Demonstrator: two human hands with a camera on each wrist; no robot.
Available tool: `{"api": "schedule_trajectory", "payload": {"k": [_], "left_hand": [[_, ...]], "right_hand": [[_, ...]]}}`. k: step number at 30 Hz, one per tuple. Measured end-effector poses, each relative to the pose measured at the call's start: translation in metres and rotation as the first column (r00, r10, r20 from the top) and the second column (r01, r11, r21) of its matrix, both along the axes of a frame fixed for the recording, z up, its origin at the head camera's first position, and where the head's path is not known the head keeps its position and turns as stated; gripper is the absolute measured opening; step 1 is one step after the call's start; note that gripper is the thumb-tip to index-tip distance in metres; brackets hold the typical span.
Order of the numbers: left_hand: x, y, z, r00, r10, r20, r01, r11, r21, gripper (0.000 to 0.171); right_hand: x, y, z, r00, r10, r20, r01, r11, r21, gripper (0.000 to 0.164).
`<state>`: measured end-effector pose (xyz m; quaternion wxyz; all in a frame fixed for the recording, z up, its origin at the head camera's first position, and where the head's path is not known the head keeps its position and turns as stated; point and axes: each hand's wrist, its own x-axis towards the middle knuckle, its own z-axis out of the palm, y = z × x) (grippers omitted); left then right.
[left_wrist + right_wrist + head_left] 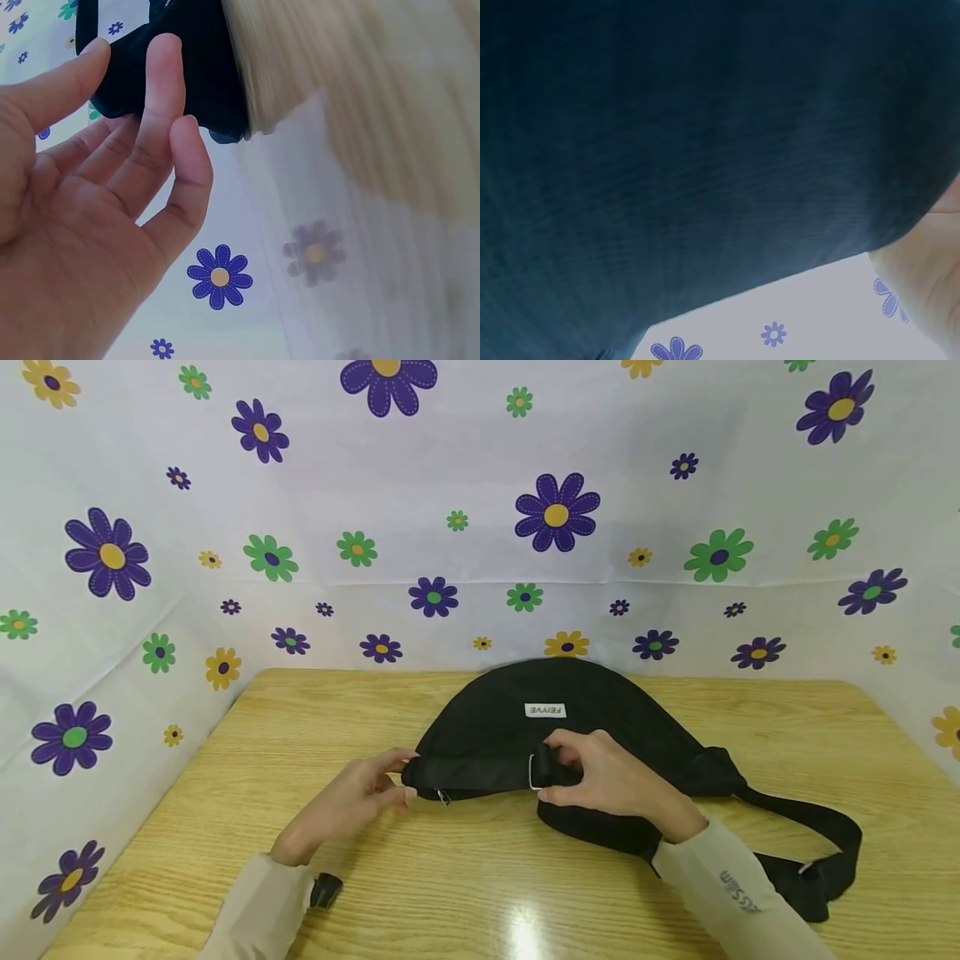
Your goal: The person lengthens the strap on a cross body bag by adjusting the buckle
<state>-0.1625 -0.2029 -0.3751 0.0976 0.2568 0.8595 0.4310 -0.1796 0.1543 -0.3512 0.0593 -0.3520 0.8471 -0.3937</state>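
A black waist bag (pixel 480 718) lies on the wooden table, its white label upside down. My left hand (pixel 352 797) holds the bag's left end between thumb and fingers, beside a zipper pull (pixel 442 796). In the left wrist view, the fingers (pixel 161 82) of that hand lie against the dark fabric. My right hand (pixel 600 772) pinches the black strap (pixel 480 772) beside its metal buckle (pixel 535 772), in front of the bag. Dark cloth fills most of the right wrist view and hides the fingertips there.
The rest of the strap (pixel 810 814) loops out to the right, with a second slider near its lower end. A small black object (pixel 326 890) lies by my left sleeve. A flower-printed sheet (pixel 480 560) stands behind the table (pixel 322 710) and along its left.
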Motion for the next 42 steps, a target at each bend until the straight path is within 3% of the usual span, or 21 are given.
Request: {"api": "schedule_trajectory", "payload": {"k": [15,26,31,36,42], "left_hand": [[-0.003,-0.008,0.002,1.0,0.029,-0.009,-0.029,0.999,0.015,0.046],[-0.007,-0.012,0.004,0.998,0.023,-0.06,-0.024,1.0,-0.02,0.043],[-0.005,-0.01,0.012,0.995,0.03,-0.098,-0.037,0.997,-0.073,0.042],[-0.002,0.0,0.027,0.991,0.03,-0.129,-0.038,0.997,-0.06,0.039],[-0.007,0.023,0.039,0.991,-0.034,-0.127,0.033,0.999,-0.01,0.032]], "right_hand": [[-0.001,0.023,0.005,0.998,-0.063,-0.005,0.063,0.998,0.021,0.037],[-0.002,0.028,0.002,0.999,-0.035,0.003,0.035,0.999,0.017,0.034],[-0.002,0.025,-0.001,0.999,-0.043,0.003,0.043,0.999,0.014,0.035],[-0.002,0.022,-0.002,0.999,-0.034,0.004,0.033,0.999,0.012,0.035],[-0.003,0.02,-0.004,1.0,-0.03,0.008,0.03,0.999,0.01,0.036]]}}
